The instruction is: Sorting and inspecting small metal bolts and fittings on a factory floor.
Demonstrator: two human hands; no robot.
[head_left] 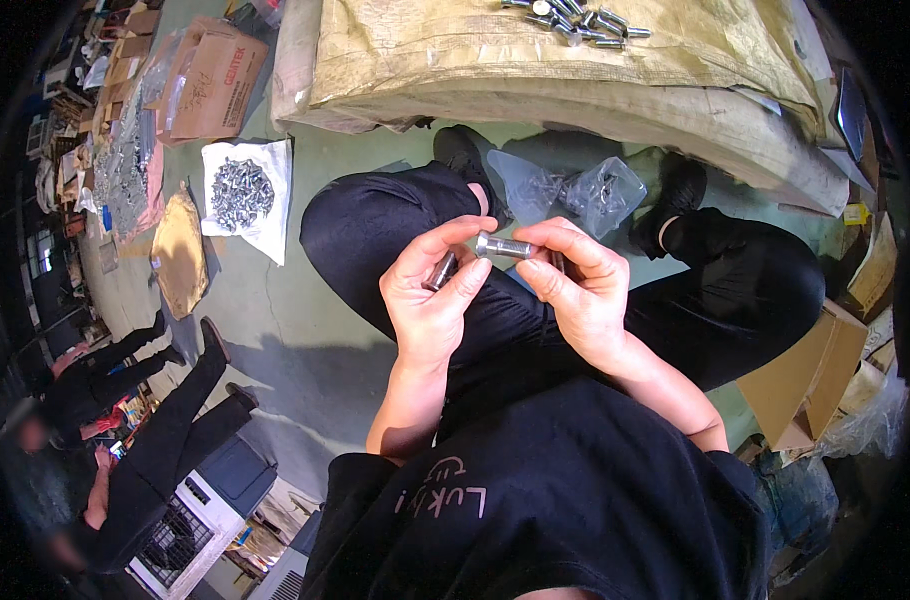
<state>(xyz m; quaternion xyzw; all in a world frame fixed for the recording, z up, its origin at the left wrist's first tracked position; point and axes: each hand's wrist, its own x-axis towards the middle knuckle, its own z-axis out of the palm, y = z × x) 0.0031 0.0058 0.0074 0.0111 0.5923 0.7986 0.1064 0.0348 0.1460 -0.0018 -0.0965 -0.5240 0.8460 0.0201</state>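
held bolt [505, 247]: smooth, glossy metal | bolts [580, 25] back from near edge of cover [535, 72]: shiny metal | cover: rough, creased woven plastic | bag [607, 192]: clear, glossy plastic | carton [215, 88]: matt cardboard | trousers [380, 225]: cloth, faint sheen

Bright light from an unseen source falls on the fingers [575, 258] and glints off a metal bolt [505, 246] and a clear plastic bag [617, 190]. Dark shadows spread over the left part of the green floor [305, 400] and under the near edge of the woven cover [415, 50]. Fisheye distortion curves that edge, the corners go black, and the far left is dim and soft.
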